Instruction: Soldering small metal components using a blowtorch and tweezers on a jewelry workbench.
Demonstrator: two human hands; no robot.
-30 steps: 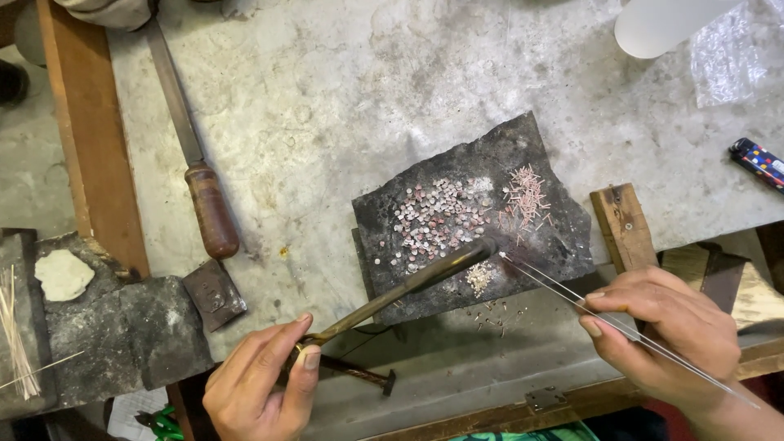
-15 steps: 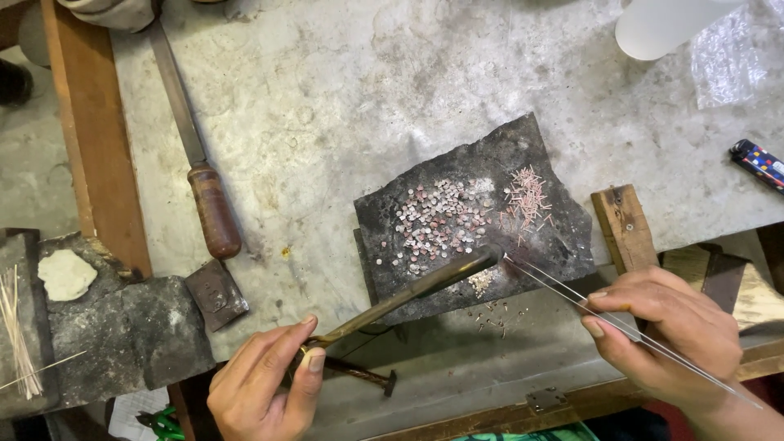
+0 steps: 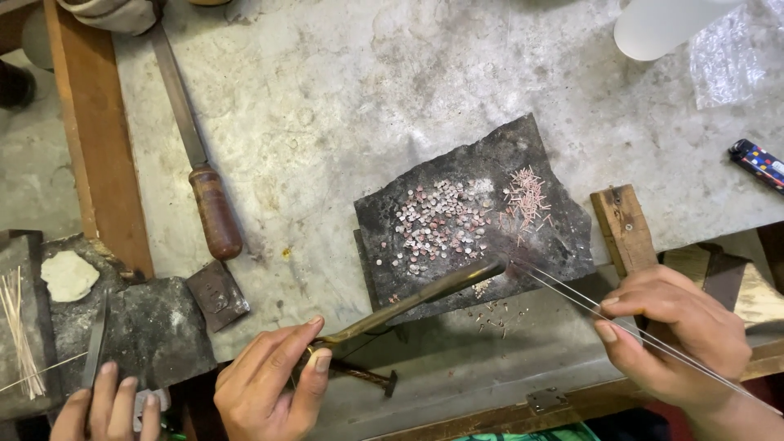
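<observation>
My left hand (image 3: 269,384) grips the rear end of a brass blowpipe-like tool (image 3: 408,302). Its dark tip rests at the near edge of a black charred slab (image 3: 555,237). My right hand (image 3: 674,335) pinches long thin metal tweezers (image 3: 572,298), and their points meet the tool's tip on the slab. Many small round silvery and pink beads (image 3: 441,224) lie on the slab's middle. A cluster of short pink wire bits (image 3: 527,196) lies to their right. A few bits (image 3: 490,314) have spilled onto the bench below the slab.
A wooden-handled file (image 3: 214,208) lies on the grey bench (image 3: 343,106). Another person's hand (image 3: 110,400) rests at bottom left by a dark block (image 3: 155,335) and thin sticks (image 3: 20,327). A white container (image 3: 661,24), a lighter (image 3: 755,159) and a wooden peg (image 3: 625,229) sit at right.
The tool's tip and the tweezer points have slid slightly toward the slab's near edge. Both hands have barely shifted.
</observation>
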